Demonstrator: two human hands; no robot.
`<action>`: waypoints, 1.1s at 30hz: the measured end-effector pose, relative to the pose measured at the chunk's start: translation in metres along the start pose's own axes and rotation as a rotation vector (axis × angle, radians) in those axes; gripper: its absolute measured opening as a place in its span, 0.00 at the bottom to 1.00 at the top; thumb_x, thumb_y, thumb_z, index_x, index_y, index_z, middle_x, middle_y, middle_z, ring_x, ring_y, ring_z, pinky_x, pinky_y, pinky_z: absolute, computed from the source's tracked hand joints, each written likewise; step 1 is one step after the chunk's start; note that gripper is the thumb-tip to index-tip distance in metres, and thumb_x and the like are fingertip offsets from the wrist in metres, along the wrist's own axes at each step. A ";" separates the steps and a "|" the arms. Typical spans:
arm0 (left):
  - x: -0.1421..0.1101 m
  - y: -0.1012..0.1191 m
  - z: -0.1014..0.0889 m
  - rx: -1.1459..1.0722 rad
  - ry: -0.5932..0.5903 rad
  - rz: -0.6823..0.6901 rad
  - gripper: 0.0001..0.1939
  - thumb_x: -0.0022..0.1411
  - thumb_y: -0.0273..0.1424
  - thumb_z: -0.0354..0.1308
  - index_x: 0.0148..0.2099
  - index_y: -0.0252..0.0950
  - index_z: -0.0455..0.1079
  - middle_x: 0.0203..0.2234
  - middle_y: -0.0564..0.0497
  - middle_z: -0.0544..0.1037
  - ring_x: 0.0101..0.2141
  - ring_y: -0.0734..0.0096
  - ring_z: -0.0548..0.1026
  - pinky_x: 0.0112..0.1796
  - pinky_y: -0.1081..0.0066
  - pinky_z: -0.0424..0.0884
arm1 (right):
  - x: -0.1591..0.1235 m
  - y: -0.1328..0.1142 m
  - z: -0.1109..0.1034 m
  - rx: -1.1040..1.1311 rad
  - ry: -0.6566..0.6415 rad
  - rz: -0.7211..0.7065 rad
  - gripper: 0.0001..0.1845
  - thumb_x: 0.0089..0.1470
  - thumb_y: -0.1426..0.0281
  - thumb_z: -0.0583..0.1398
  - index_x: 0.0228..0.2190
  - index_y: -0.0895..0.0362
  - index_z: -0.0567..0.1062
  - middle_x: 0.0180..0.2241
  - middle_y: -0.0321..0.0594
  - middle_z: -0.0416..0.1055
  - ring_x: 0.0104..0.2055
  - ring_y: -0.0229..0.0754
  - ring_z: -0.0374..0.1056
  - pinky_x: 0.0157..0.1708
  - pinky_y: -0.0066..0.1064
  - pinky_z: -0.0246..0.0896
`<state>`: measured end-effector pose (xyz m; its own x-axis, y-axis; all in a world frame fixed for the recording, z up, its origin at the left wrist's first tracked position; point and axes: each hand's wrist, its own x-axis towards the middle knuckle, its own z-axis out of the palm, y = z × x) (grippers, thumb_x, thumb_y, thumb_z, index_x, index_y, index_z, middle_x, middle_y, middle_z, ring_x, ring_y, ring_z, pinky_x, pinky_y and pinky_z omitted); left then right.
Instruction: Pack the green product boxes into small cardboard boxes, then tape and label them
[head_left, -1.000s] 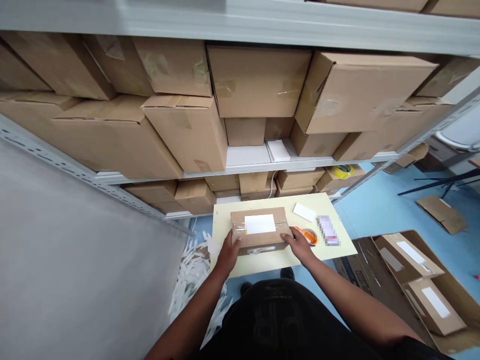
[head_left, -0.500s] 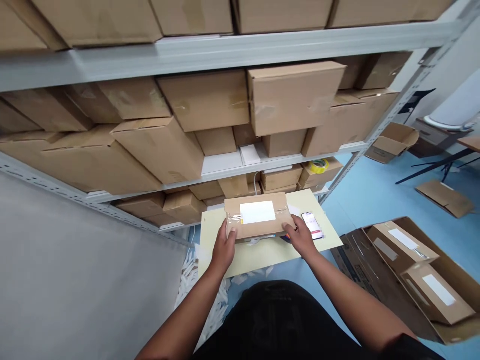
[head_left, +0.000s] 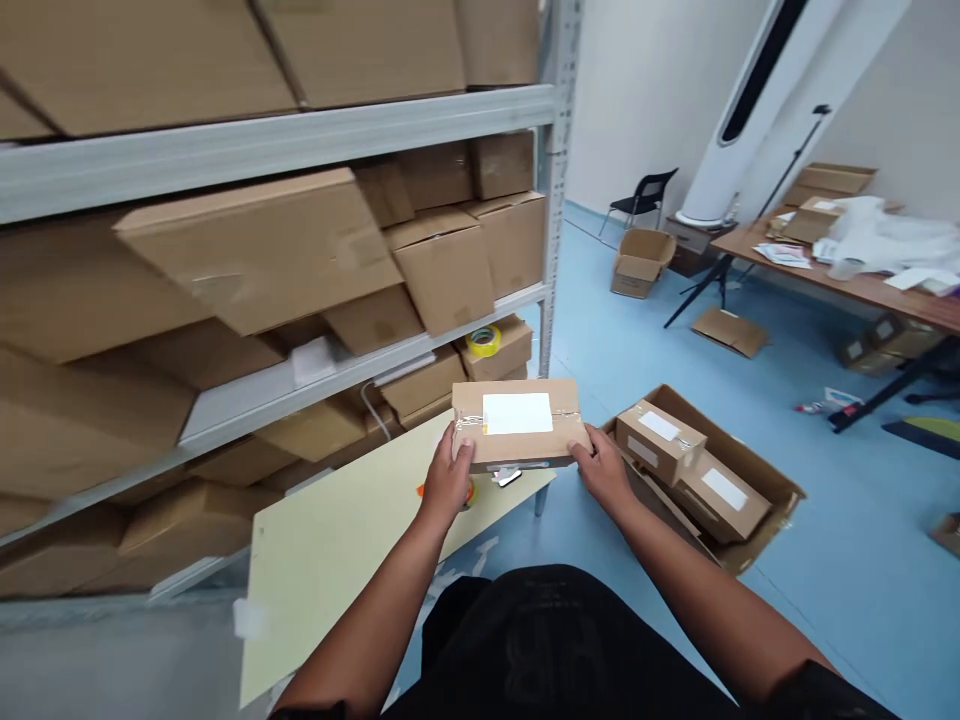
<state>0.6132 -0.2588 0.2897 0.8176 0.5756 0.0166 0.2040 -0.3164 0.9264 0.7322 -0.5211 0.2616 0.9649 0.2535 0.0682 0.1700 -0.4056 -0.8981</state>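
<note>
A taped cardboard box point(head_left: 517, 447) with a white label point(head_left: 517, 413) on its top is held level in front of me. My left hand point(head_left: 448, 477) grips its left end, thumb on top. At the right end my right hand point(head_left: 601, 468) has hold of it the same way. Below and behind the box lies the pale yellow table point(head_left: 330, 540). A phone point(head_left: 508, 477) and an orange tape roll point(head_left: 469, 492) on that table are mostly hidden by the box and my left hand.
To the right on the blue floor stands a large open carton point(head_left: 784, 490) with labelled boxes point(head_left: 726, 490) inside. Metal shelving point(head_left: 551, 200) full of cardboard boxes fills the left. A yellow tape roll point(head_left: 484, 341) rests on a lower shelf box. Farther off is a cluttered brown desk point(head_left: 862, 285).
My view has turned to the right, and the held box has come round with it, away from over the table's middle toward the open carton. Both hands keep their grip.
</note>
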 end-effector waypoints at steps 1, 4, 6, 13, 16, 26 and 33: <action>0.008 0.007 0.018 0.006 -0.040 0.010 0.32 0.73 0.47 0.51 0.73 0.43 0.58 0.67 0.47 0.68 0.66 0.54 0.65 0.66 0.55 0.59 | 0.005 0.008 -0.014 -0.013 0.038 0.030 0.30 0.59 0.53 0.58 0.58 0.55 0.75 0.56 0.49 0.74 0.56 0.56 0.70 0.56 0.45 0.64; 0.036 0.026 0.068 0.020 -0.174 0.029 0.33 0.72 0.48 0.51 0.74 0.44 0.57 0.67 0.46 0.68 0.66 0.53 0.66 0.65 0.54 0.61 | 0.018 0.034 -0.047 -0.024 0.146 0.103 0.32 0.59 0.53 0.57 0.58 0.57 0.75 0.55 0.51 0.75 0.55 0.58 0.70 0.57 0.46 0.64; 0.057 0.036 0.100 0.017 -0.273 0.054 0.33 0.73 0.48 0.51 0.74 0.44 0.57 0.66 0.46 0.69 0.65 0.53 0.67 0.65 0.53 0.62 | 0.026 0.051 -0.065 -0.028 0.216 0.144 0.32 0.59 0.52 0.57 0.57 0.58 0.76 0.55 0.51 0.75 0.56 0.58 0.70 0.58 0.47 0.63; 0.131 0.052 0.222 -0.055 -0.589 0.221 0.31 0.73 0.47 0.50 0.72 0.39 0.61 0.65 0.44 0.71 0.65 0.54 0.67 0.65 0.55 0.61 | 0.039 0.095 -0.118 -0.108 0.498 0.337 0.33 0.58 0.50 0.57 0.57 0.57 0.76 0.56 0.51 0.75 0.58 0.59 0.69 0.61 0.49 0.61; 0.147 0.065 0.271 -0.086 -0.730 0.283 0.31 0.72 0.45 0.52 0.71 0.37 0.62 0.64 0.43 0.71 0.65 0.54 0.68 0.65 0.55 0.61 | 0.033 0.106 -0.140 -0.152 0.631 0.400 0.34 0.59 0.49 0.57 0.56 0.58 0.77 0.55 0.51 0.76 0.58 0.59 0.69 0.61 0.48 0.61; 0.115 0.109 0.414 0.022 -1.082 0.337 0.34 0.69 0.46 0.55 0.72 0.38 0.61 0.67 0.43 0.68 0.67 0.53 0.64 0.66 0.57 0.58 | -0.024 0.152 -0.225 -0.162 0.845 0.598 0.33 0.61 0.47 0.55 0.55 0.56 0.78 0.53 0.49 0.78 0.55 0.56 0.72 0.55 0.44 0.65; 0.061 0.113 0.504 0.180 -1.097 0.257 0.34 0.67 0.47 0.57 0.70 0.39 0.63 0.66 0.42 0.69 0.66 0.51 0.66 0.65 0.56 0.61 | -0.048 0.225 -0.303 -0.258 0.706 0.704 0.34 0.60 0.50 0.55 0.58 0.58 0.75 0.56 0.53 0.74 0.60 0.58 0.68 0.60 0.47 0.62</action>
<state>0.9575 -0.6391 0.2060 0.8579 -0.4636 -0.2215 -0.0358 -0.4839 0.8744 0.7843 -0.8907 0.1878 0.7460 -0.6544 -0.1232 -0.5221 -0.4599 -0.7183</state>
